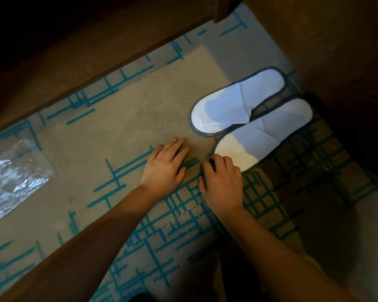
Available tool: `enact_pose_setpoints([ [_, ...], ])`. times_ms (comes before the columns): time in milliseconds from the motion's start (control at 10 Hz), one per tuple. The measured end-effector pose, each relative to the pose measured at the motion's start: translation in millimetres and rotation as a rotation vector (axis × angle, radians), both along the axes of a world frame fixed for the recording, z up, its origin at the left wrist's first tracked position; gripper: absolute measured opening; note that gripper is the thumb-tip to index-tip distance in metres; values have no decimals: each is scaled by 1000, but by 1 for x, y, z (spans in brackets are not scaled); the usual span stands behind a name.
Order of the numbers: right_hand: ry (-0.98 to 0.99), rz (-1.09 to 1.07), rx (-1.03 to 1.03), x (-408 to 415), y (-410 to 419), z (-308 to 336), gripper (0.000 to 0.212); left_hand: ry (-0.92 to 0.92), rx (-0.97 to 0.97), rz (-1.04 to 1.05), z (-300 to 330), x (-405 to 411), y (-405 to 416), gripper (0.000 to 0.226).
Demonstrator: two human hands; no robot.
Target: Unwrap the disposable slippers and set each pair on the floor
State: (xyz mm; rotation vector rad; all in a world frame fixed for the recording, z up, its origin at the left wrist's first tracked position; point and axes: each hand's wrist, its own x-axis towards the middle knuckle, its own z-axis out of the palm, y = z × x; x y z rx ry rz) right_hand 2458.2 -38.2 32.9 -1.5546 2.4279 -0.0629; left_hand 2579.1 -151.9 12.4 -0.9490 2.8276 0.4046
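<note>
Two white disposable slippers with grey trim lie side by side on the carpet, the far slipper point(238, 101) and the near slipper point(264, 131). My right hand point(222, 179) is at the near slipper's closest end, fingers loosely bent and touching its edge. My left hand point(167, 163) lies flat on the carpet just left of the pair, fingers straight, holding nothing. A crumpled clear plastic wrapper point(13, 177) lies on the carpet at the far left.
The carpet point(122, 127) is beige with teal line patterns. Dark wooden furniture point(74, 51) runs along the far edge, and a dark shadowed area fills the right side.
</note>
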Motion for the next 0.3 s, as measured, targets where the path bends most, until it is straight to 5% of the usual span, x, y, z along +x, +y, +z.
enact_pose_setpoints([
  [300, -65, 62, 79, -11, -6, 48, 18, -241, 417, 405, 60, 19, 30, 53],
])
